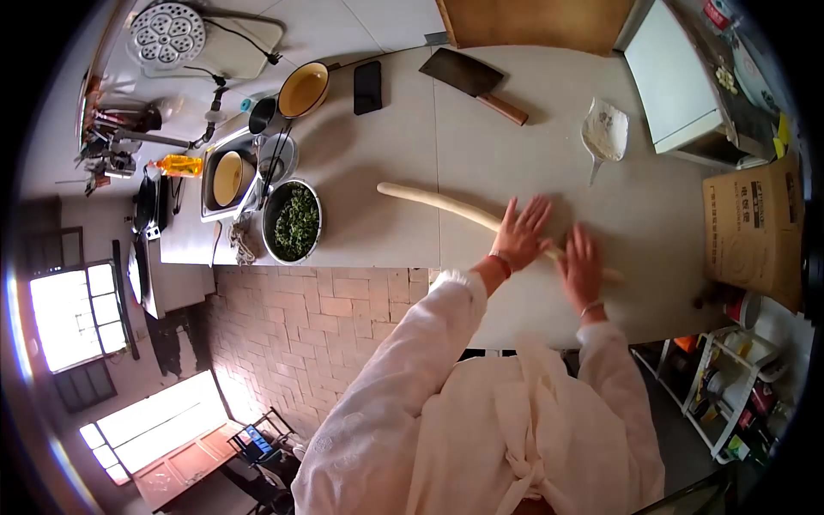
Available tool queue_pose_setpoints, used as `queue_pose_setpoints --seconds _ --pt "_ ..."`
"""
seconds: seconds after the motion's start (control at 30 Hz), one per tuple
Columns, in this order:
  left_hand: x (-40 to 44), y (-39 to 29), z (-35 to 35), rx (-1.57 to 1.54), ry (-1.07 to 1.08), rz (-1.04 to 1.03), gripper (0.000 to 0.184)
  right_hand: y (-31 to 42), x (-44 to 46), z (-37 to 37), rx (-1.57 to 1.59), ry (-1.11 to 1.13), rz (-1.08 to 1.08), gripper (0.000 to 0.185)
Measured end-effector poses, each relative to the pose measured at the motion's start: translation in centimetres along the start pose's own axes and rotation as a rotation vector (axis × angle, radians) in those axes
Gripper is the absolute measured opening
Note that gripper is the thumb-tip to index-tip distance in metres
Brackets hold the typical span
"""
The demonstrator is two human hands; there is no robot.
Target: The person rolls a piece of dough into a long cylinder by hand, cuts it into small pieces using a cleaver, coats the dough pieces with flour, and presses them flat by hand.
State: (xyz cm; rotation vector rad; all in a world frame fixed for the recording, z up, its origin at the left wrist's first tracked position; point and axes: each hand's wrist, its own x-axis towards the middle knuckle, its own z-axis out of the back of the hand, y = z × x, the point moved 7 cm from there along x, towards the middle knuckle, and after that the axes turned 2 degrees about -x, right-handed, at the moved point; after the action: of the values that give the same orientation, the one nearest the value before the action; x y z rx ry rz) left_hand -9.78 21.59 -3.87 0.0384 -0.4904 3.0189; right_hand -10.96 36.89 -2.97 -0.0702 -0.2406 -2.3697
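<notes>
A long pale rope of dough (pixel 436 201) lies slantwise on the counter, its far left end tapering and its right end showing just past my hands. My left hand (pixel 522 233) rests flat on the dough near its middle, fingers stretched out and pointing away from me. Close beside it, my right hand (pixel 581 264) is over the right part of the rope, palm down with fingers extended and slightly blurred. Both palms hide the dough beneath them. Beyond the hands lies a white scoop (pixel 605 130) with a whitish powder in it.
A cleaver (pixel 463 73) and a phone (pixel 367 87) lie toward the back. Left are a bowl of chopped greens (pixel 268 225), a yellow bowl (pixel 304 89) and a sink (pixel 209 206). A cardboard box (pixel 748 232) stands right, above a white shelf rack (pixel 730 403).
</notes>
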Motion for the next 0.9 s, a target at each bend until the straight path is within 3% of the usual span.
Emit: queue_pose_setpoints --seconds 0.07,0.17,0.27,0.37,0.47,0.57,0.63,0.73,0.83,0.9 --pt "-3.5 -1.3 -0.4 -0.044 0.098 0.009 0.080 1.2 -3.9 0.4 0.067 0.006 0.049 0.046" --pt "-4.9 -2.0 -0.9 -0.018 0.094 -0.027 0.079 -2.2 -4.8 -0.7 0.240 0.069 -0.044 0.037" --pt "-3.2 -2.3 0.4 -0.041 0.098 -0.075 0.076 -5.0 -4.2 3.3 0.051 -0.071 0.063 0.035" --pt "-3.8 0.7 1.2 -0.016 0.001 0.042 0.067 -9.6 -6.9 4.8 -0.098 0.038 -0.048 0.038" --pt "-6.5 6.8 0.8 -0.066 -0.025 0.217 0.061 -9.8 -8.7 5.0 -0.169 -0.045 -0.140 0.044" --pt "-6.0 8.0 1.5 -0.076 -0.048 0.291 0.059 -2.6 -3.1 5.5 0.181 -0.214 -0.137 0.051" --pt "-4.5 7.8 2.0 -0.028 -0.050 0.290 0.059 2.9 2.7 3.5 0.238 -0.269 -0.063 0.048" --pt "-3.4 6.8 1.6 0.062 -0.021 0.269 0.059 9.6 8.2 -0.9 0.150 -0.155 -0.108 0.049" --pt "-7.3 6.2 1.5 0.159 0.134 0.205 0.058 12.0 3.2 -2.6 0.146 -0.070 -0.071 0.057" --pt "-11.8 5.7 0.8 0.066 0.160 0.245 0.056 12.9 0.6 -1.6 0.137 -0.040 -0.018 0.062"
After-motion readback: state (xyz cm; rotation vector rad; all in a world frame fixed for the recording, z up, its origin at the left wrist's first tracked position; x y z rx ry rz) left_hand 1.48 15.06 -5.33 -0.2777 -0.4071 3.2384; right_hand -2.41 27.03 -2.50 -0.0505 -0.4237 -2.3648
